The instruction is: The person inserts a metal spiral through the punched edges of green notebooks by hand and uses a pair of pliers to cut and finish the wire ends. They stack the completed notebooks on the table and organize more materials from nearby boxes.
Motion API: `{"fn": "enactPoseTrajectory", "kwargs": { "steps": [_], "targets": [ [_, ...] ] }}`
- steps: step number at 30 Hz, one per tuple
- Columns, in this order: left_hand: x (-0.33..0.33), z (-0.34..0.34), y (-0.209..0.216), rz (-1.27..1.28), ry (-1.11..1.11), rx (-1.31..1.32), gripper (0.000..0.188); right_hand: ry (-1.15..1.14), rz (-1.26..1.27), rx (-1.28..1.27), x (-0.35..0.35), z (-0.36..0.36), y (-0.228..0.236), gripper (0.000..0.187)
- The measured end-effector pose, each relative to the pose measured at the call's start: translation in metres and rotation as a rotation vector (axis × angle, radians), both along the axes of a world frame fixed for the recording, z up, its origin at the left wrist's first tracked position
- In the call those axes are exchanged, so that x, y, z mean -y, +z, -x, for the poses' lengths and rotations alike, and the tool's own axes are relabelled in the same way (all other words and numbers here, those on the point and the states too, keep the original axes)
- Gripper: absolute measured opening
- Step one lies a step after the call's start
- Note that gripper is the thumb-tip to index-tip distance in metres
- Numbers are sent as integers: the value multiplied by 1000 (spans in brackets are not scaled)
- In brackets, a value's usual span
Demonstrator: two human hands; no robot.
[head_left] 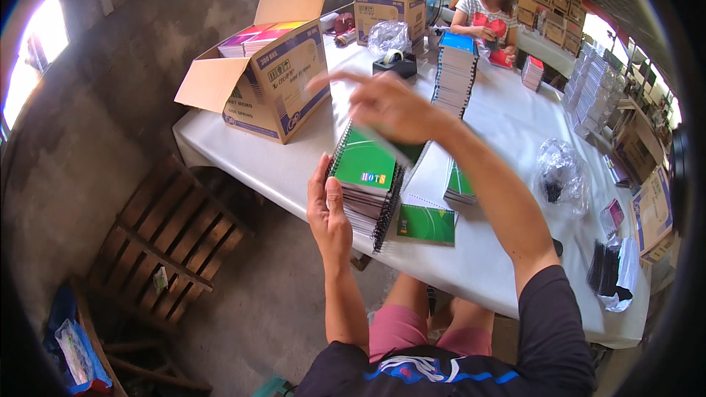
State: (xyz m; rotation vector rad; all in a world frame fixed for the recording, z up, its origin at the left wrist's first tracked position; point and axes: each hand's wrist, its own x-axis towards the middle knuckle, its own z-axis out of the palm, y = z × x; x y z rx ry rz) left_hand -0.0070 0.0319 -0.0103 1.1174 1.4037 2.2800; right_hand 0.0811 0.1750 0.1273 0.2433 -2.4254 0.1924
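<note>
A stack of green spiral notebooks stands near the table's front edge, black coils along its sides. My left hand is against the stack's left side, fingers stretched upward and thumb apart. Above the stack's far right corner is my right hand, smeared by motion, with a finger pointing left. A thin dark-edged piece slants below the right palm; whether I hold it cannot be made out. Right of the stack lies a loose green notebook cover, and beyond it a partly hidden pile of green notebooks.
An open carton holding colourful notebooks stands at the left. Behind my right hand rises a tall blue-topped notebook stack, beside a tape dispenser. Plastic wrap and black coils lie right. A person sits across the table.
</note>
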Motion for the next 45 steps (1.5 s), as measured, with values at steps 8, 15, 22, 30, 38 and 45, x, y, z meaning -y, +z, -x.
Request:
{"fn": "enactPoseTrajectory", "kwargs": {
  "steps": [8,15,22,30,38,45],
  "targets": [
    [-10,-1,-11,-180,-49,4,63,-206,582,-221,-11,-26,-40,47],
    [-28,-2,-9,-115,115,-142,48,-289,1008,-216,-14,-15,-115,48],
    [3,-2,-2,-196,557,-239,58,-1186,639,-253,-89,-128,-154,62],
    [18,-94,7,-705,148,-623,34,-1442,979,279,-82,-220,-223,61],
    [-36,-169,-41,105,-479,286,52,-923,905,-287,41,-229,-177,41],
    [-40,-169,-44,349,-490,-779,15,-1344,715,-123,78,-370,-193,60]
  ]
}}
